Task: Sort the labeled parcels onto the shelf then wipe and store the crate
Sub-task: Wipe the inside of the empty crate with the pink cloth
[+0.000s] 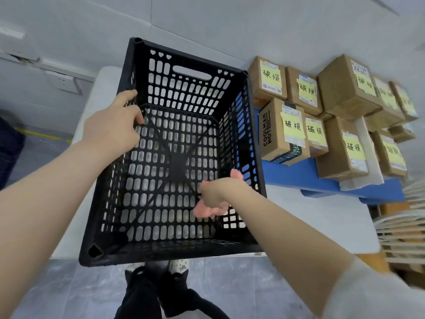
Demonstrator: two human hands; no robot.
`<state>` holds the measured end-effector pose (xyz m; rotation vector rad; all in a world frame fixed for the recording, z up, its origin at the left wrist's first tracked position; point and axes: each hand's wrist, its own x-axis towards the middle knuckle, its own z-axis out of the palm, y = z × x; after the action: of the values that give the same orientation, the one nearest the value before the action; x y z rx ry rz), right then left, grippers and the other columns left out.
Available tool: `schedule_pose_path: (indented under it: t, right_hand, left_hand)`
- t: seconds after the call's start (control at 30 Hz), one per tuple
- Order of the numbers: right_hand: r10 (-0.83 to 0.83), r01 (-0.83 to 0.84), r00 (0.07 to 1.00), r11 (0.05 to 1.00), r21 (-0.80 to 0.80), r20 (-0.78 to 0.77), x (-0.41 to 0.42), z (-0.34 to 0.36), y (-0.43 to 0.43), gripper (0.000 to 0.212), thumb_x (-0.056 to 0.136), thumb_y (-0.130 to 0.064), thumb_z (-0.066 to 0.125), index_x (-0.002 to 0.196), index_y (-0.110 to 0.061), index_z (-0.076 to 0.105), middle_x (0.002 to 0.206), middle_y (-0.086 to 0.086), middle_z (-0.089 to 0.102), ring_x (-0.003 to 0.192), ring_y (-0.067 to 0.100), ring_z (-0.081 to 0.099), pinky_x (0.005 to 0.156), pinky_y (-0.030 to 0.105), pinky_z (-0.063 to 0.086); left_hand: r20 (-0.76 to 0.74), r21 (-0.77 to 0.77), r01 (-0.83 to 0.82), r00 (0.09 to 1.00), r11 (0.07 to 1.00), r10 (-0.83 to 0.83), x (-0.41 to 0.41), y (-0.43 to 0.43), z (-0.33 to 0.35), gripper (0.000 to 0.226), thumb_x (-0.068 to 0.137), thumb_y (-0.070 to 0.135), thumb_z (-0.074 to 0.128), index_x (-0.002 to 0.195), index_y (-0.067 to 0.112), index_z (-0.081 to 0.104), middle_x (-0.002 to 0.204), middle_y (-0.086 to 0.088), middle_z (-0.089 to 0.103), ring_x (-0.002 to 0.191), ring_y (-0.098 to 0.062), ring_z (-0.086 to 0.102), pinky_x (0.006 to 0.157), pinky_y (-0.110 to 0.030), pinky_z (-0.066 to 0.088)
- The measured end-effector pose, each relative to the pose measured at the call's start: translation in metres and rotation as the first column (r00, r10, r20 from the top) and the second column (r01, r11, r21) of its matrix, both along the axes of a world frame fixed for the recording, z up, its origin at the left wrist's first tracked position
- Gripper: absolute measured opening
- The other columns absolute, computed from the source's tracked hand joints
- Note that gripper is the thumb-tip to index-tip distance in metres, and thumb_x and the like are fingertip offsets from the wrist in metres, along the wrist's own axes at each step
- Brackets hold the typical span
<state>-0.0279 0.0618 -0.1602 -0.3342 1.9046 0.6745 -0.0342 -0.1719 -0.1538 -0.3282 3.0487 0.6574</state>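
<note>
Wiping the crate [184, 65] interior; parcels [282, 132] shelved off to my right.
Left hand [115, 125] is curled over the left wall, bracing. Right hand [218, 192] is bunched around a soft pink cloth [207, 210], low by the right wall. Risk: cloth snags in the rigid black lattice slots, and a tug slides the crate off the table [322, 215] edge.

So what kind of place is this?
Probably a parcel sorting or storage room: cardboard parcels with yellow handwritten labels sit on a blue shelf, beside a black plastic crate on a white table.
</note>
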Motion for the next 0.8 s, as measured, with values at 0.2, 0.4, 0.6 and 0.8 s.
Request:
schedule_pose_path:
  t: [0.2,0.4,0.6,0.8]
  right_hand:
    - [0.056,-0.232,0.835,0.938,-0.257,-0.547,0.030,0.088,0.014,0.074,0.068,-0.012,0.042,0.140,-0.026,0.031,0.127,-0.001,0.043,0.122,0.033,0.043,0.103,0.059,0.026]
    - [-0.205,0.165,0.962,0.963,-0.216,-0.180,0.051,0.030,0.030,0.044,0.092,-0.017,0.054,0.136,-0.020,0.049,0.138,0.004,0.048,0.125,0.026,0.046,0.099,0.037,0.040]
    - [-0.406,0.453,0.836,0.890,-0.045,0.369,0.031,0.015,0.023,0.049,0.092,-0.001,0.042,0.141,-0.005,0.036,0.097,0.006,0.058,0.092,0.023,0.061,0.070,0.025,0.045]
    - [-0.225,0.258,0.964,0.913,-0.315,0.138,0.037,0.074,0.024,0.031,0.074,-0.003,0.046,0.099,-0.012,0.061,0.100,0.005,0.065,0.102,0.027,0.054,0.104,0.056,0.023]
  left_hand:
    - [-0.008,-0.002,0.005,1.000,1.000,-0.005,0.001,0.001,0.001,0.032,0.077,0.000,0.053,0.101,0.018,0.063,0.155,0.012,0.022,0.111,-0.030,0.055,0.067,-0.033,0.037]
    - [-0.008,-0.001,0.010,1.000,1.000,-0.010,0.002,0.001,-0.001,0.032,0.076,0.000,0.054,0.100,0.019,0.063,0.155,0.013,0.022,0.110,-0.031,0.055,0.067,-0.034,0.037]
    - [-0.002,-0.006,0.005,1.000,1.000,-0.005,0.003,0.000,-0.002,0.034,0.075,0.001,0.052,0.100,0.020,0.063,0.155,0.013,0.022,0.111,-0.031,0.055,0.069,-0.034,0.039]
    - [-0.017,-0.015,0.013,1.000,1.000,-0.013,0.004,0.000,-0.003,0.032,0.076,0.000,0.052,0.100,0.018,0.063,0.155,0.012,0.022,0.109,-0.031,0.056,0.068,-0.034,0.038]
